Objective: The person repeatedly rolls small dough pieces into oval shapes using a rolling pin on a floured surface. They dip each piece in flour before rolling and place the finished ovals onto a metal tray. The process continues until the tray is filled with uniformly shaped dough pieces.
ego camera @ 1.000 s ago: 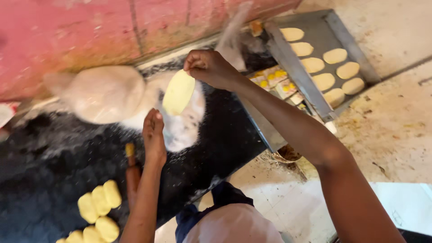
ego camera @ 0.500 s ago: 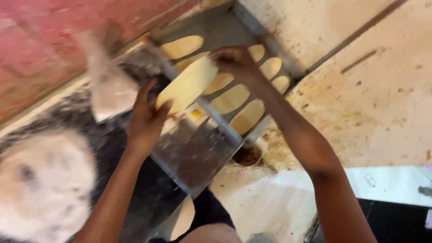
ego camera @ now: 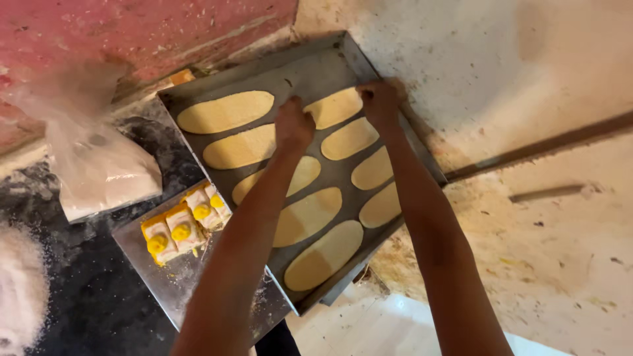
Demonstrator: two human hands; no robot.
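Both hands, left (ego camera: 295,125) and right (ego camera: 378,99), press one oval dough piece (ego camera: 336,107) flat onto the metal tray (ego camera: 198,92); releasing follows.

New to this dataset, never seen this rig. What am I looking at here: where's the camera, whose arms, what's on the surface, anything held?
There is no machine: a person works with bare hands, and the one camera sits on their head, looking down. The left hand and right hand both rest on one flat oval dough piece at the far end of a grey metal baking tray. The tray carries two rows of similar pale ovals. Beside it, on a smaller steel sheet, lie small white and yellow sweets. A clear plastic bag sits on a dark, flour-dusted counter.
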